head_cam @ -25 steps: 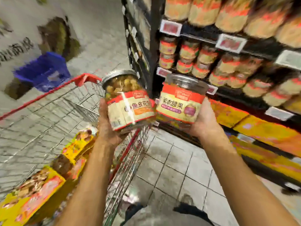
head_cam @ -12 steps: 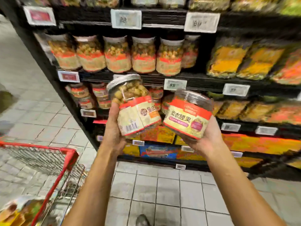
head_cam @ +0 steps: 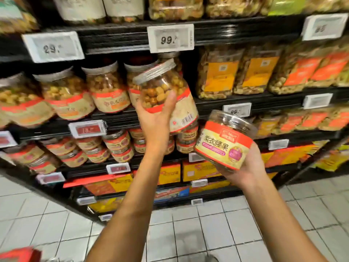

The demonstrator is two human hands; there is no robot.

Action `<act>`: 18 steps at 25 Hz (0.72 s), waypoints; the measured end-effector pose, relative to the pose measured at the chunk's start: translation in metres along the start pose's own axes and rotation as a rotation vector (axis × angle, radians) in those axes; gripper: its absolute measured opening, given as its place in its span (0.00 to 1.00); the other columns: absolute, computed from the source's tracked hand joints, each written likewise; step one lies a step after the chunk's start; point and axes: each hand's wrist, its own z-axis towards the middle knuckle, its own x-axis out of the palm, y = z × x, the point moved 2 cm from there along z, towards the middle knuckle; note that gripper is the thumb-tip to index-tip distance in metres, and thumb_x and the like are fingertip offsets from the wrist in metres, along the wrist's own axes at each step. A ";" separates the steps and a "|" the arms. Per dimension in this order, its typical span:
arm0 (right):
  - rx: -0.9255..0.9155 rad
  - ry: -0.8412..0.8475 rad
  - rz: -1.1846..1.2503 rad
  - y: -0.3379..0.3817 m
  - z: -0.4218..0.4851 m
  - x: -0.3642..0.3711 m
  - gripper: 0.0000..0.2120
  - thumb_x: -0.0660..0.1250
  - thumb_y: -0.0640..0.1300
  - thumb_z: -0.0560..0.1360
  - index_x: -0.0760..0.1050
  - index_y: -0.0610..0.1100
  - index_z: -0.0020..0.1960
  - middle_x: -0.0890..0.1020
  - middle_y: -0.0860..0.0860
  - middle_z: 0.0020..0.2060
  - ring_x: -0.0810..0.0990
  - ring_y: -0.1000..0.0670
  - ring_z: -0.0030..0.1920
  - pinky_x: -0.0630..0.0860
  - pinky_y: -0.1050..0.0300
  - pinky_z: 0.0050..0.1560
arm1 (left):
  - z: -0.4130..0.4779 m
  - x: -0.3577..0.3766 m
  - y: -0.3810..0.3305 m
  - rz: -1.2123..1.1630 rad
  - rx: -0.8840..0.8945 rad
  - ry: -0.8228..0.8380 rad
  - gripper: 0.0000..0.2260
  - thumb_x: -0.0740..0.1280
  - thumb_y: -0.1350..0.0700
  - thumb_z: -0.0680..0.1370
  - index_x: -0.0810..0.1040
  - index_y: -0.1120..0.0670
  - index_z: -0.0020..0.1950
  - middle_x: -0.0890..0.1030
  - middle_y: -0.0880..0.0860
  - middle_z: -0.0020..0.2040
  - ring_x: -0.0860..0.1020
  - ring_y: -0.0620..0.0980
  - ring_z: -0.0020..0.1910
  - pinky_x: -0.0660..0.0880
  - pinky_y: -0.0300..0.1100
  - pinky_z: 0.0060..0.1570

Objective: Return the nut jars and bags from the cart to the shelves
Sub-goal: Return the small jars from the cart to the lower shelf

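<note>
Black store shelves (head_cam: 120, 118) over pale floor tiles (head_cam: 188, 224); left hand (head_cam: 154, 120) clamped on tall jar (head_cam: 166, 91), right hand (head_cam: 247, 167) on short jar (head_cam: 222, 142).

The one camera sits on my head, looking forward and slightly down along both my arms, close to the shelves (head_cam: 132, 118) (they fill the view beyond my hands), with floor tiles (head_cam: 198, 233) beneath my forearms.

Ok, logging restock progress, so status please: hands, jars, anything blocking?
Left hand holds tall clear nut jar, tilted, raised at matching jar row. Right hand holds short red-banded jar, lower. Nothing blocking.
</note>
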 end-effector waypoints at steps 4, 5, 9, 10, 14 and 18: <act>0.025 -0.012 -0.027 0.024 0.021 -0.016 0.26 0.56 0.48 0.79 0.82 0.46 0.27 0.84 0.50 0.29 0.84 0.49 0.31 0.78 0.57 0.27 | 0.011 0.030 0.017 0.211 0.179 -0.122 0.47 0.72 0.36 0.59 0.63 0.57 0.71 0.73 0.54 0.66 0.73 0.48 0.65 0.69 0.43 0.66; 0.034 -0.005 -0.042 0.030 0.028 -0.017 0.25 0.57 0.49 0.78 0.82 0.46 0.27 0.84 0.50 0.30 0.84 0.49 0.32 0.79 0.56 0.28 | 0.014 0.037 0.022 0.264 0.210 -0.150 0.48 0.72 0.35 0.59 0.61 0.57 0.72 0.71 0.54 0.68 0.70 0.48 0.67 0.67 0.43 0.68; 0.090 0.061 -0.152 0.051 0.059 -0.016 0.25 0.56 0.50 0.79 0.84 0.46 0.31 0.85 0.47 0.35 0.85 0.46 0.37 0.81 0.51 0.33 | 0.024 0.060 0.044 0.374 0.291 -0.280 0.50 0.72 0.34 0.59 0.58 0.58 0.73 0.67 0.55 0.71 0.66 0.49 0.70 0.59 0.24 0.64; 0.102 0.070 -0.171 0.054 0.066 -0.016 0.25 0.55 0.51 0.79 0.84 0.46 0.31 0.86 0.47 0.36 0.85 0.45 0.38 0.81 0.49 0.34 | 0.024 0.066 0.049 0.401 0.315 -0.314 0.50 0.73 0.36 0.60 0.58 0.58 0.73 0.66 0.56 0.71 0.65 0.49 0.70 0.57 0.22 0.63; 0.142 0.119 -0.237 0.064 0.084 -0.015 0.26 0.55 0.53 0.79 0.84 0.48 0.31 0.86 0.48 0.37 0.85 0.47 0.38 0.82 0.49 0.38 | 0.028 0.086 0.065 0.533 0.374 -0.452 0.48 0.75 0.39 0.63 0.59 0.62 0.73 0.66 0.60 0.71 0.64 0.56 0.71 0.62 0.46 0.69; 0.148 0.157 -0.219 0.071 0.092 -0.015 0.25 0.55 0.53 0.79 0.83 0.48 0.32 0.85 0.48 0.36 0.85 0.47 0.37 0.80 0.54 0.33 | 0.042 0.107 0.070 0.713 0.362 -0.553 0.45 0.72 0.40 0.67 0.60 0.67 0.72 0.67 0.64 0.69 0.65 0.62 0.70 0.62 0.52 0.67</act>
